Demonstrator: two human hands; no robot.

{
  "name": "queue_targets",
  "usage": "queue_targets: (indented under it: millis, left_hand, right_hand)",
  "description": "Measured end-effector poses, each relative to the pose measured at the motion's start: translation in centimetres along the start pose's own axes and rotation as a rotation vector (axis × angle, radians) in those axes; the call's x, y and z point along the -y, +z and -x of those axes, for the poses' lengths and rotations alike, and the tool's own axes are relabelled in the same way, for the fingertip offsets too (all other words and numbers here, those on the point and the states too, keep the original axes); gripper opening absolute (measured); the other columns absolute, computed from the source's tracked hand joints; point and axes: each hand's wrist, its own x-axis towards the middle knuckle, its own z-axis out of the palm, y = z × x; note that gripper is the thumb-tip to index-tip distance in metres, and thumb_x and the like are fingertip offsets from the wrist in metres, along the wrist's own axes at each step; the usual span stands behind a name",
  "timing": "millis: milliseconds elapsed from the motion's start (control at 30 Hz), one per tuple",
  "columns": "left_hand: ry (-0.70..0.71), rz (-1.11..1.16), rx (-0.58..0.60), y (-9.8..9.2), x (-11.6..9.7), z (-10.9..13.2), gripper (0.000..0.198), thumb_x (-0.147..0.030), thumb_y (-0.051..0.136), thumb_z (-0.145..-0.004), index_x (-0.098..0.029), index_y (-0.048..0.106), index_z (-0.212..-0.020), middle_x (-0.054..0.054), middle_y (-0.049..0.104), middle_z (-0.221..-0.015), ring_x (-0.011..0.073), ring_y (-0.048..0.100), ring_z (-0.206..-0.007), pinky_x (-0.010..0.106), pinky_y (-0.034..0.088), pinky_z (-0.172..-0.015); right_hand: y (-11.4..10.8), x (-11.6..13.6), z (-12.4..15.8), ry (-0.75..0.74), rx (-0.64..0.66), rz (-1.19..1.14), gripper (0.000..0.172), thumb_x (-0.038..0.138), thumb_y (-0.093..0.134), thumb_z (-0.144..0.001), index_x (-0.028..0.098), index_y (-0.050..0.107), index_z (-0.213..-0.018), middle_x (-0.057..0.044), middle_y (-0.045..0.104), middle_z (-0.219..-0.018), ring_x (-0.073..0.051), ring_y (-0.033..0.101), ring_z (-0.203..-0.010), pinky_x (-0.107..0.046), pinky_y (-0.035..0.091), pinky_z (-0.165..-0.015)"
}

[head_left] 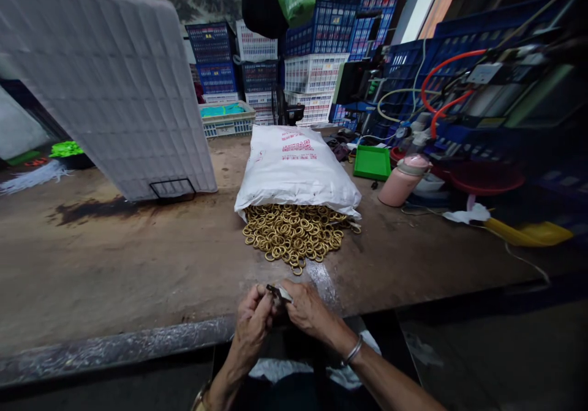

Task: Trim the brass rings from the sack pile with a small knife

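Both hands meet at the table's front edge, below a pile of brass-coloured rings (294, 233). My right hand (305, 310) is closed around a small tool with a dark tip and a pale wrapped part (280, 293); its exact kind is unclear. Fingers of my left hand (253, 319) are pinched together at the tool's tip. Whatever they hold is too small to make out, and may be a ring. The rings spill from the mouth of a white woven sack (298, 163) with red print, lying on the table.
The wooden table (193, 270) carries a large pale ribbed panel (124, 92) at the left. A green tray (372, 162), a pink bottle (404, 179) and a yellow scoop-like thing (528, 232) are at the right. Stacked crates (316, 73) stand behind.
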Motion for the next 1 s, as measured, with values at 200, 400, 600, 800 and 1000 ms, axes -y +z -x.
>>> queue_targets:
  millis: [200,400,600,800,1000]
  left_hand:
    - [-0.064,0.087,0.138,0.2,-0.5,1.1,0.026,-0.041,0.056,-0.076,-0.018,0.046,-0.069,-0.006,0.047,-0.053,0.0025,0.029,-0.037,0.015,0.017,-0.035]
    - [-0.139,0.301,0.127,-0.4,-0.1,0.4,0.029,-0.042,0.053,-0.077,-0.013,0.054,-0.073,0.000,0.053,-0.065,0.0035,0.033,-0.042,0.016,0.022,-0.035]
    - [-0.171,0.418,0.096,-1.3,0.3,-0.2,0.022,-0.035,0.063,-0.070,-0.017,0.052,-0.074,0.001,0.058,-0.071,0.0039,0.036,-0.042,0.017,0.023,-0.036]
    - [-0.304,0.516,0.059,-1.5,-0.1,-0.8,0.036,-0.034,0.077,-0.051,-0.017,0.057,-0.077,-0.001,0.057,-0.065,0.0054,0.042,-0.046,0.016,0.023,-0.037]
    - [-0.315,0.538,0.016,-1.3,-0.1,-1.5,0.027,-0.031,0.075,-0.057,-0.015,0.056,-0.066,0.002,0.061,-0.070,0.0084,0.052,-0.056,0.016,0.031,-0.040]
  right_hand:
    - [-0.4,-1.2,-1.9,0.144,-0.049,0.150,0.022,0.014,0.042,-0.073,0.018,0.053,-0.092,-0.004,0.062,-0.075,-0.014,0.054,-0.066,-0.024,0.025,-0.055]
    - [-1.4,-0.4,-4.8,0.179,-0.162,0.244,0.026,0.015,0.043,-0.075,0.018,0.049,-0.100,-0.005,0.063,-0.078,-0.016,0.056,-0.071,-0.024,0.028,-0.059]
    - [-0.1,-0.6,-6.9,0.208,-0.180,0.337,0.028,0.024,0.042,-0.080,0.017,0.045,-0.107,-0.009,0.062,-0.083,-0.022,0.057,-0.077,-0.029,0.032,-0.063]
    - [-0.2,-0.5,-7.3,0.220,-0.184,0.314,0.025,0.017,0.044,-0.076,0.017,0.045,-0.101,-0.009,0.063,-0.080,-0.021,0.057,-0.074,-0.028,0.030,-0.062]
    - [-0.5,-1.3,-6.5,0.224,-0.215,0.230,0.020,0.012,0.044,-0.073,0.018,0.049,-0.092,-0.005,0.063,-0.076,-0.017,0.056,-0.070,-0.026,0.025,-0.057]
